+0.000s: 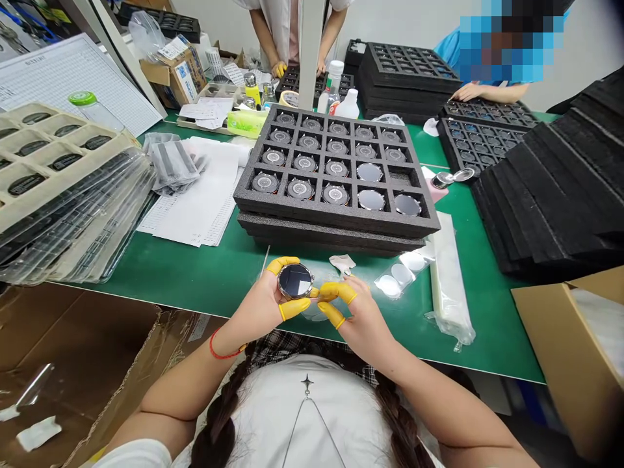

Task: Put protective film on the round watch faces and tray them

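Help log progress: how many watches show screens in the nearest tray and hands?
4: held watch in left hand; in the tray, front row's fourth watch and fifth watch from left; behind fourth, another watch.

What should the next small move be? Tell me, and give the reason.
Probably bring the right hand in to the watch: the left hand holds it face up, and the right fingers are close beside it. Whether they pinch anything is too small to tell.
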### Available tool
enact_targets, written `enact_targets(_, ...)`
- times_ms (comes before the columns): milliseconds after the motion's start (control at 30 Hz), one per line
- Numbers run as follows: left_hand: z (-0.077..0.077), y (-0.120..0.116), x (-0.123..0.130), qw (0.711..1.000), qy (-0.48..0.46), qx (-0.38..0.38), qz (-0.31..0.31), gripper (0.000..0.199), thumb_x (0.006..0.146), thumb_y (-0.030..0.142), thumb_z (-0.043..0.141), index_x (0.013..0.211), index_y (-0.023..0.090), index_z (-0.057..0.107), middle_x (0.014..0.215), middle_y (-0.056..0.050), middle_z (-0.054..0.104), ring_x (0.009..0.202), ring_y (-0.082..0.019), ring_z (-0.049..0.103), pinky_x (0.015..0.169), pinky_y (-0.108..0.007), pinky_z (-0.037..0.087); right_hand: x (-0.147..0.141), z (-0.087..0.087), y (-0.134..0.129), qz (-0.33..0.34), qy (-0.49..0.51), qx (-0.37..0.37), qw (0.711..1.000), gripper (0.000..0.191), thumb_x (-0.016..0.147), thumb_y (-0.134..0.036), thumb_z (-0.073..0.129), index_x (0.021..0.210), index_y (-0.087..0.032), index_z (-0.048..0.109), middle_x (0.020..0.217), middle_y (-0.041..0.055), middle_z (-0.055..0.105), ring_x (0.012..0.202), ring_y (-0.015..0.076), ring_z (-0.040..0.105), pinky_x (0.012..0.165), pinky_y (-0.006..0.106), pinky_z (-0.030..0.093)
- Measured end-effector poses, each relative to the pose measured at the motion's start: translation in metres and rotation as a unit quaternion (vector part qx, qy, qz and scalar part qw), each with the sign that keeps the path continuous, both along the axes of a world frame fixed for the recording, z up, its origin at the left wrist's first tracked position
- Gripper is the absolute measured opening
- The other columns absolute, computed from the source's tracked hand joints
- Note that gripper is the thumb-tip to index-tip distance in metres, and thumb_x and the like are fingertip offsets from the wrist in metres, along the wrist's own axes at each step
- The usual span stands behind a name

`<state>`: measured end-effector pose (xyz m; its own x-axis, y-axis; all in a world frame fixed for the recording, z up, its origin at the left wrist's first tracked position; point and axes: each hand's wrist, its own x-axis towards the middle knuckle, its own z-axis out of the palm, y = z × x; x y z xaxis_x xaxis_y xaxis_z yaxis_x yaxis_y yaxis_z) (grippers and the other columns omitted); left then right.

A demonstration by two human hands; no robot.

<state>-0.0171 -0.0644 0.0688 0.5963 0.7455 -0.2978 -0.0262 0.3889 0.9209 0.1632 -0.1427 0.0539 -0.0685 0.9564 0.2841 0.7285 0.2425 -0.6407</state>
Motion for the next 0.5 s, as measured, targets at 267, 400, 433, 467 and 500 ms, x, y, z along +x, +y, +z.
enact_targets(267,-0.002,-0.002,-0.002,1.000,-0.007,0.000,-0.020,0.056,0.076,0.019,0.075,0.118,0.024,0.039,0.104,-0.001,0.063,0.099,-0.020,0.069,0.092,-0.034,0.053,-0.002,-0.004,-0.003,0.013,-0.055,0.009,0.998,0.012,0.092,-0.016,0.052,0.093,-0.025,0.061,0.085,0.0009,0.067,0.083,0.0187,0.059,0.103,0.057,0.034)
enact_targets(400,-0.003,0.006,-0.003,1.000,0.010,-0.019,0.000,0.055,0.075,0.023,0.076,0.117,0.023,0.040,0.104,-0.001,0.063,0.094,-0.021,0.071,0.092,-0.037,0.053,-0.002,0.010,-0.012,-0.018,-0.070,0.051,0.996,0.015,0.091,-0.014,0.054,0.089,-0.026,0.061,0.096,0.0027,0.064,0.096,0.0210,0.055,0.105,0.056,0.030)
enact_targets(433,-0.004,0.009,-0.003,1.000,0.016,-0.020,0.011,0.056,0.075,0.024,0.076,0.117,0.023,0.040,0.103,-0.001,0.063,0.092,-0.021,0.072,0.092,-0.039,0.053,-0.001,0.016,-0.015,-0.020,-0.068,0.061,0.996,0.015,0.090,-0.014,0.054,0.089,-0.026,0.061,0.095,0.0024,0.064,0.096,0.0209,0.055,0.106,0.056,0.029)
enact_targets(467,-0.006,0.012,-0.004,0.999,0.024,-0.016,0.024,0.058,0.074,0.025,0.077,0.118,0.023,0.039,0.103,-0.001,0.063,0.091,-0.021,0.072,0.092,-0.040,0.053,0.001,0.023,-0.017,-0.017,-0.058,0.069,0.996,0.014,0.090,-0.014,0.055,0.089,-0.027,0.060,0.094,0.0019,0.064,0.096,0.0206,0.056,0.107,0.056,0.028)
enact_targets(500,-0.007,0.014,-0.005,0.999,0.032,-0.010,0.033,0.060,0.073,0.025,0.078,0.119,0.023,0.039,0.102,-0.001,0.062,0.090,-0.021,0.072,0.091,-0.040,0.053,0.004,0.030,-0.020,-0.013,-0.041,0.073,0.996,0.012,0.090,-0.016,0.056,0.089,-0.027,0.060,0.092,0.0014,0.064,0.095,0.0204,0.057,0.107,0.055,0.028)
